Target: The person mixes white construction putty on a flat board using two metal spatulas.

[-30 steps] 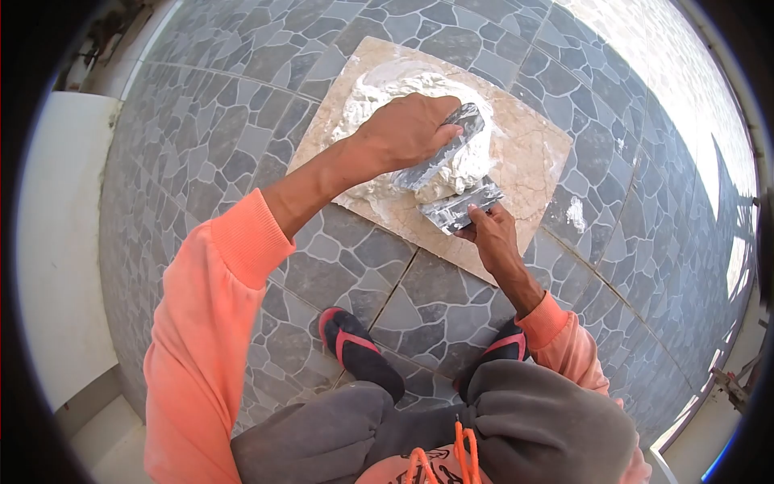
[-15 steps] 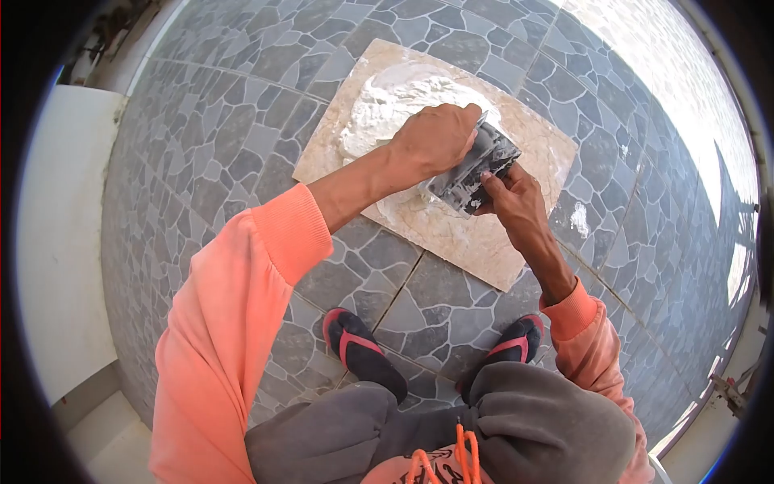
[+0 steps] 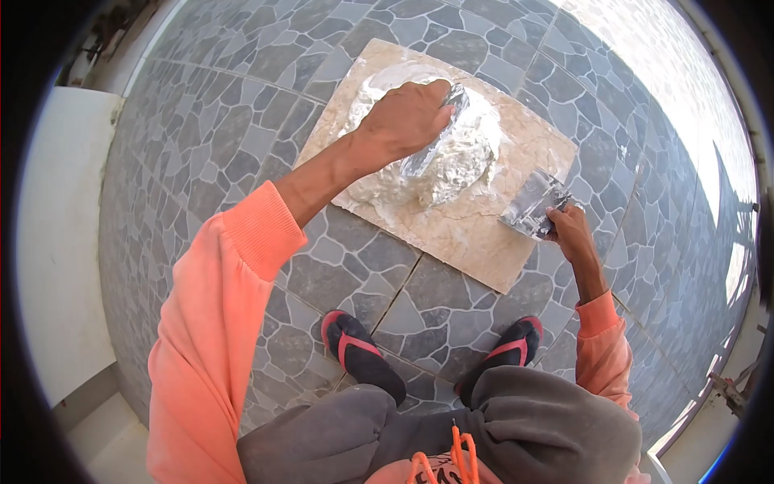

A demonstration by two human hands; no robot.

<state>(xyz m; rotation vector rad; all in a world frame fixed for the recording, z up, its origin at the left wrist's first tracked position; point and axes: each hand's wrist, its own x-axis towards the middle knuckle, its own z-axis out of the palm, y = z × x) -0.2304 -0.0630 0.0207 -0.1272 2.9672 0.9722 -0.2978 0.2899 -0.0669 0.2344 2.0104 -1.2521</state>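
A mound of wet white putty (image 3: 466,168) lies on a square beige tile (image 3: 476,246) on the floor. My left hand (image 3: 403,121) is closed round a putty knife (image 3: 435,145), its smeared blade down at the putty's surface; the fingers hide most of the handle. Off the tile's right corner, my right hand (image 3: 574,232) grips a second, wide-bladed putty knife (image 3: 534,203). White and dark smears cover that blade, which overlaps the tile's right edge in this view.
Grey stone-patterned floor tiles (image 3: 435,306) surround the beige tile. My feet in red-strapped flip-flops (image 3: 360,348) stand just in front of it. A white wall-like block (image 3: 68,242) is at far left, and bright sunlight (image 3: 645,56) falls at upper right.
The two putty knives, close together before, are now apart. My right hand has moved right and toward me with its knife; my left has shifted left and away, over the putty.
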